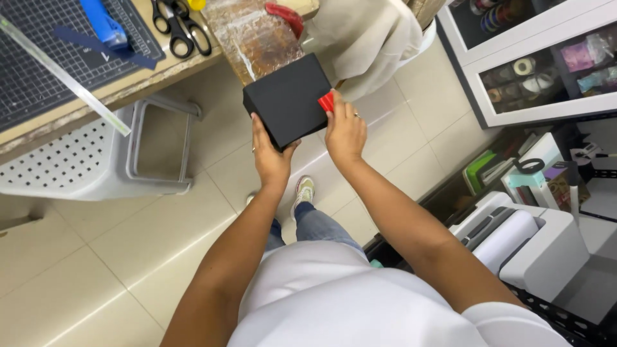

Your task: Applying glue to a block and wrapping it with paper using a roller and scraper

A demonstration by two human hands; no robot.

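A flat black box point(288, 97) is held up over the tiled floor, just off the worktable's edge. My left hand point(270, 156) grips its near left corner from below, thumb on the side. My right hand point(345, 130) is at the box's right edge, pressing a small red tool point(326, 101) against that side with the fingertips. Below the hands I see my jeans and a light shoe point(304, 190).
The worktable point(138, 76) at top left carries a dark cutting mat point(38, 71), a clear ruler point(61, 74), a blue tool point(103, 24), black scissors point(182, 27) and clear wrap point(257, 35). A white plastic stool point(103, 154) stands under it. White machine point(520, 241) and glass cabinet point(540, 61) on the right.
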